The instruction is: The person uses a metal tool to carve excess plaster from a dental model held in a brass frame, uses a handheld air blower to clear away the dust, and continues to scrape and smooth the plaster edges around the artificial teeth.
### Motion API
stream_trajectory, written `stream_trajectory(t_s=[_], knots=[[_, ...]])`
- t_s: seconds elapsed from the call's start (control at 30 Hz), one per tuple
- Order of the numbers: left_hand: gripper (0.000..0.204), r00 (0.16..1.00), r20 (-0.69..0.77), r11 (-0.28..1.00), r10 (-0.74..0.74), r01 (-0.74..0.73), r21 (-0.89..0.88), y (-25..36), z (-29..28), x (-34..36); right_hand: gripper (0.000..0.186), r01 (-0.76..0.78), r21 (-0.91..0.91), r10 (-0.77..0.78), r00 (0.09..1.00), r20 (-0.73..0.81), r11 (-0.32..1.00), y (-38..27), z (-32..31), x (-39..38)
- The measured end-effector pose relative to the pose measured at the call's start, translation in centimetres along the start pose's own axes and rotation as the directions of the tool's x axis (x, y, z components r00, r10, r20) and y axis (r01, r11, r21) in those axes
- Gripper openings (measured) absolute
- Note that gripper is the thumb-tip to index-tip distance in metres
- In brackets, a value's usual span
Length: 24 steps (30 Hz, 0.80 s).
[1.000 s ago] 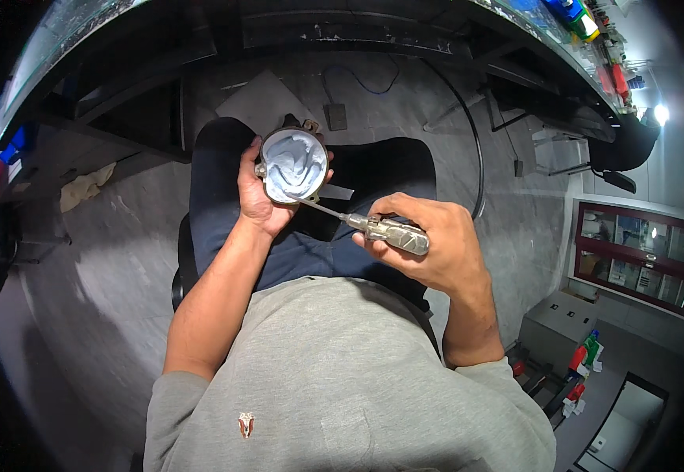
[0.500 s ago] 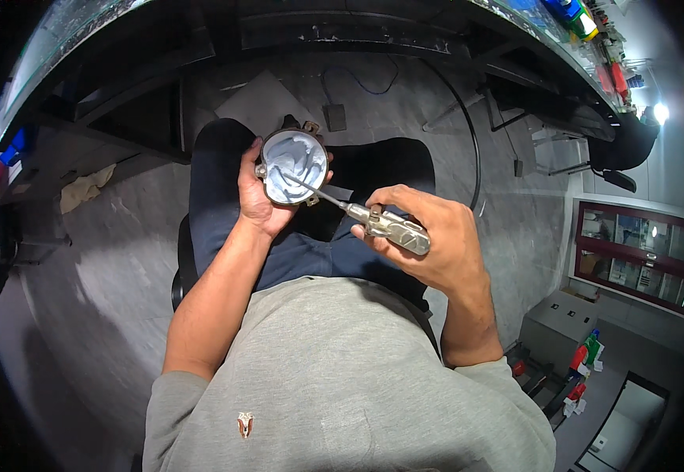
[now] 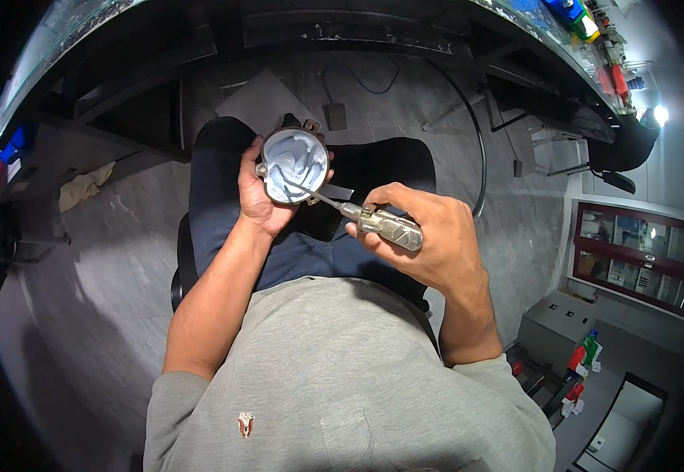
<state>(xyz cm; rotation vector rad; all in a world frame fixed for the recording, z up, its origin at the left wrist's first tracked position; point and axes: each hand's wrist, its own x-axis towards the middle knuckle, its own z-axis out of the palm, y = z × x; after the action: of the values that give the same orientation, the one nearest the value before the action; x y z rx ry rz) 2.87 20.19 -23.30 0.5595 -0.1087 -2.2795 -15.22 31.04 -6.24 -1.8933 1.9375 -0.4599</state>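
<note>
My left hand (image 3: pixel 255 193) cups a round metal-rimmed bowl-like holder (image 3: pixel 264 182) above my lap, fingers wrapped around its side and underside. Small metal lugs stick out from its rim. Inside lies a smooth whitish-grey filling (image 3: pixel 299 149) with curved ridges and darker hollows. In my right hand (image 3: pixel 440 236) is a thick silver-handled tool (image 3: pixel 393 229) with a thin straight shaft, held between thumb and fingers. The shaft points left, and its tip reaches over the lower part of the filling; whether it touches cannot be made out.
A dark-framed workbench (image 3: pixel 342 35) spans the far side. On the grey floor stand a small dark pedal-like box (image 3: pixel 335 117) with a cord and a black hose (image 3: pixel 480 157). A maroon-framed glass cabinet (image 3: pixel 633 256) and a grey box (image 3: pixel 558 321) are at the right.
My right hand and the silver-handled tool have shifted slightly left, and the handle has tilted a little. My left hand and the round holder stay almost where they were.
</note>
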Motion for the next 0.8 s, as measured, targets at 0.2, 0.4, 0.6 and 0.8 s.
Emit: stream_trajectory(t_s=[0.2,0.4,0.6,0.8], knots=[[0.077,0.999,0.039,1.0,0.0,0.0,0.0,0.1,-0.4,0.2,0.033,-0.031,0.005,0.031,0.999,-0.02,1.0,0.2,-0.1,0.1],[0.078,1.0,0.029,1.0,-0.002,0.001,0.01,0.2,-0.3,0.2,0.036,-0.06,-0.007,0.06,0.998,0.0,0.998,1.0,-0.3,-0.4],[0.078,1.0,0.028,1.0,0.011,-0.011,0.029,0.1,-0.5,0.2,0.035,-0.091,0.011,0.091,0.994,-0.054,0.996,1.7,-0.7,-0.8],[0.078,1.0,0.029,0.999,0.003,-0.004,0.031,0.1,-0.4,0.2,0.035,-0.132,0.024,0.133,0.99,-0.045,0.991,1.9,-1.2,-0.9]])
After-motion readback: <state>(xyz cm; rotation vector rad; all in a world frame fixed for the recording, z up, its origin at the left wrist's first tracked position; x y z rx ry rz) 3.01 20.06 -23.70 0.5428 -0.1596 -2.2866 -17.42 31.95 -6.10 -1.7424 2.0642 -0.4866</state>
